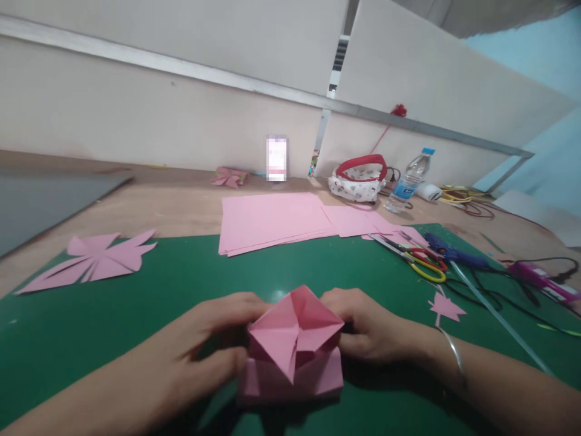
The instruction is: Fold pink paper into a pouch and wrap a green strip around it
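Two bare hands press in on a half-folded piece of pink paper [294, 342] lying on a green cutting mat [181, 284] at the near edge of the desk [172, 206]. The left hand [204, 348] pinches the paper's left side, thumb low and fingers curled over the top fold. The right hand [367, 330], a thin bangle [454, 351] on its wrist, closes on the right side; both grips are narrow and hold the paper between them. The paper's upper flaps rise into a peak over a flat square base.

Just right of the folded paper, a small pink offcut [446, 307] lies on the mat. Farther right are scissors [424, 261] with red and yellow handles, a metal ruler [499, 318] running diagonally, a blue glue gun [454, 254] and a magenta tool [542, 280] with black cords.

Left of the folded paper and farther back, a cut pink shape [93, 260] with fanned points rests across the mat's edge. Straight behind the folded paper sits a stack of pink sheets [272, 221], with more loose sheets beside it to the right.

Beyond the stack, near the partition wall [136, 115], lie a finished pink paper flower [229, 177], a patterned pouch [358, 178] with red trim, a plastic water bottle [410, 180] and a tangle of yellow and red cable [467, 198].
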Tool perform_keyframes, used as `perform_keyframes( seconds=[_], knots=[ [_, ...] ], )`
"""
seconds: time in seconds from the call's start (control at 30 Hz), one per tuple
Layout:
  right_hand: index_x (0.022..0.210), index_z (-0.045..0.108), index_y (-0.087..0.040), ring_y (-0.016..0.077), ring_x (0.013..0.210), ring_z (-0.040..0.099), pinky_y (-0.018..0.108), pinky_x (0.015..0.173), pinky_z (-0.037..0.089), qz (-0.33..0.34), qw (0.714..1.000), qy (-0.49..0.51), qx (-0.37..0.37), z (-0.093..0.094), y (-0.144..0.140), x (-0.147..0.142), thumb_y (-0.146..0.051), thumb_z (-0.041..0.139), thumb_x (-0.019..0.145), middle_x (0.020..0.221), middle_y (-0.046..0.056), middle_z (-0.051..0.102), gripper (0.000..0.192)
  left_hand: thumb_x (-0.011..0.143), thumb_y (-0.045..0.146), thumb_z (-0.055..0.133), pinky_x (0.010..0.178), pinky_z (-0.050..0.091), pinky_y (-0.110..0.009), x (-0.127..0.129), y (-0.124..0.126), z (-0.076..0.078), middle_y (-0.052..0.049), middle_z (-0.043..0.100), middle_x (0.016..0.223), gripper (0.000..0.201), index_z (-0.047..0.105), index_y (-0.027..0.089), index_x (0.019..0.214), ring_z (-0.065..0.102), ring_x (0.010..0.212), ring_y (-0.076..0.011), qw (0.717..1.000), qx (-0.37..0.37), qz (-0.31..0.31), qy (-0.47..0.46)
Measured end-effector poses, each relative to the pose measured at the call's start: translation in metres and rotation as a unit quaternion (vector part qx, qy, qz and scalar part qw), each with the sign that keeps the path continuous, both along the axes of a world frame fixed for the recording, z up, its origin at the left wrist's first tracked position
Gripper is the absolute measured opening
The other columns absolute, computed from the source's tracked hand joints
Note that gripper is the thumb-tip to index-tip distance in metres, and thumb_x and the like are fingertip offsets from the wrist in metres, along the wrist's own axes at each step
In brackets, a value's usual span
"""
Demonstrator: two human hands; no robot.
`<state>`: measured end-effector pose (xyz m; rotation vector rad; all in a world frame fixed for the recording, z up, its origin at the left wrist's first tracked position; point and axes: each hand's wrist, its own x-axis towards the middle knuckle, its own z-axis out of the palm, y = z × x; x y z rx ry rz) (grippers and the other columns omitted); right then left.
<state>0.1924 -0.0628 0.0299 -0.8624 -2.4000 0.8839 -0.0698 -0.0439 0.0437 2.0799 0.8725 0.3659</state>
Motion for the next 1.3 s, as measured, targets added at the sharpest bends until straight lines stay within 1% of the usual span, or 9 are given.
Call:
perform_keyframes(
  seconds=[0.1,0.23,0.37,0.5,0.8,0.97,1.13,1.23,1.3],
  knots=[
    [0.062,0.046,-0.017,0.0103,0.063,0.045,0.022,0.064,0.041,-0.014,1.0,0.006,-0.026,-0.001,-0.001,-0.001,-0.012,0.048,0.084,0.067,-0.001,0.052,0.022,0.082,0.024,0.055,0.078,0.048,-0.024,0.01,-0.002,0.001,0.002,0.066,0.097,0.015,0.063,0.024,0.095,0.06,0.088,-0.0169,0.996,-0.089,0.008,-0.013],
    [0.082,0.061,-0.014,0.0106,0.068,0.053,0.02,0.063,0.042,-0.057,0.995,0.057,-0.053,-0.001,-0.001,-0.004,-0.016,0.058,0.084,0.078,0.001,0.061,0.004,0.085,0.02,0.044,0.061,0.042,-0.024,0.025,-0.001,-0.008,0.0,0.064,0.076,0.023,0.065,0.017,0.077,0.057,0.069,-0.0148,0.997,-0.078,0.02,-0.012],
    [0.074,0.06,-0.015,0.0107,0.063,0.049,0.021,0.061,0.04,-0.079,0.993,0.074,0.048,-0.008,0.001,-0.007,-0.015,0.061,0.082,0.068,-0.001,0.057,0.007,0.082,0.017,0.046,0.059,0.038,-0.023,0.03,0.002,-0.013,0.002,0.056,0.069,0.025,0.066,0.017,0.067,0.054,0.066,-0.0125,1.0,-0.004,0.017,0.019],
    [0.066,0.051,-0.017,0.0126,0.063,0.045,0.023,0.06,0.038,-0.069,0.985,0.059,0.147,-0.02,0.007,-0.01,-0.013,0.056,0.083,0.064,0.0,0.055,0.019,0.081,0.021,0.053,0.056,0.037,-0.021,0.027,0.007,-0.014,0.003,0.051,0.068,0.025,0.064,0.018,0.058,0.053,0.063,-0.0105,0.999,0.006,0.043,0.033],
    [0.07,0.057,-0.016,0.0125,0.068,0.05,0.022,0.06,0.039,-0.035,0.986,0.041,0.156,-0.027,0.014,-0.006,-0.013,0.057,0.085,0.07,0.003,0.057,0.015,0.081,0.023,0.064,0.055,0.039,-0.018,0.019,0.018,-0.021,0.004,0.057,0.068,0.014,0.073,0.024,0.069,0.056,0.062,-0.0084,1.0,0.001,0.001,0.001],
    [0.07,0.064,-0.017,0.0136,0.063,0.042,0.027,0.056,0.031,-0.008,0.96,-0.022,0.278,-0.028,0.013,-0.004,-0.012,0.051,0.089,0.069,0.003,0.057,0.023,0.083,0.019,0.058,0.055,0.039,-0.018,0.019,0.014,-0.017,0.001,0.058,0.068,0.022,0.074,0.024,0.068,0.058,0.064,-0.0091,0.999,0.029,-0.011,0.018],
    [0.07,0.065,-0.016,0.0147,0.063,0.041,0.028,0.056,0.031,-0.002,0.946,-0.059,0.317,-0.025,0.011,-0.006,-0.011,0.043,0.093,0.069,0.004,0.059,0.031,0.088,0.02,0.054,0.06,0.042,-0.017,0.011,0.012,-0.026,0.002,0.061,0.079,0.026,0.071,0.032,0.102,0.059,0.068,-0.0087,0.99,0.12,-0.045,-0.051],
    [0.072,0.066,-0.015,0.0147,0.064,0.042,0.028,0.056,0.032,0.003,0.943,-0.063,0.326,-0.023,0.01,-0.006,-0.011,0.043,0.094,0.069,0.004,0.059,0.032,0.087,0.014,0.054,0.062,0.041,-0.015,0.006,0.011,-0.037,0.005,0.059,0.08,0.031,0.071,0.038,0.099,0.058,0.068,-0.0061,0.975,0.191,-0.024,-0.109],
    [0.083,0.068,-0.014,0.0144,0.064,0.043,0.027,0.057,0.034,0.007,0.94,-0.042,0.339,-0.021,0.01,-0.005,-0.012,0.044,0.095,0.07,0.004,0.059,0.028,0.087,0.015,0.056,0.06,0.04,-0.015,0.004,0.011,-0.042,0.005,0.056,0.076,0.028,0.071,0.037,0.097,0.056,0.065,-0.0061,0.967,0.232,-0.026,-0.102]
  ],
)
